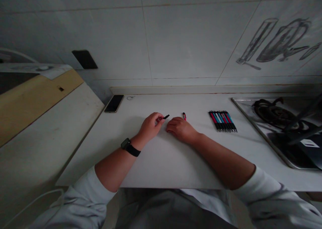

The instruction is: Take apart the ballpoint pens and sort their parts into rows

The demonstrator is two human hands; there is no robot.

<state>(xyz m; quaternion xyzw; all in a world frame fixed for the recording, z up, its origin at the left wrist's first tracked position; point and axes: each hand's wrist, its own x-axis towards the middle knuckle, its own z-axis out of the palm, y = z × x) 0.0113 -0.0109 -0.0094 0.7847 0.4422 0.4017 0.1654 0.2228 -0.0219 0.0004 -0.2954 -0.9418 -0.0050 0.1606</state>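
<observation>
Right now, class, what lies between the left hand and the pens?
The head view shows the black piece in the left hand, the right hand, a red piece, then counter.

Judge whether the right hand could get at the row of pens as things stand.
Probably yes: nothing visible stands between the right hand and the row of pens to its right on the white counter.

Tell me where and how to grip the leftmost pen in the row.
Probably best pinched across the middle, from above and the left: the leftmost pen lies flat with its left side open, while the other pens crowd its right.
</observation>
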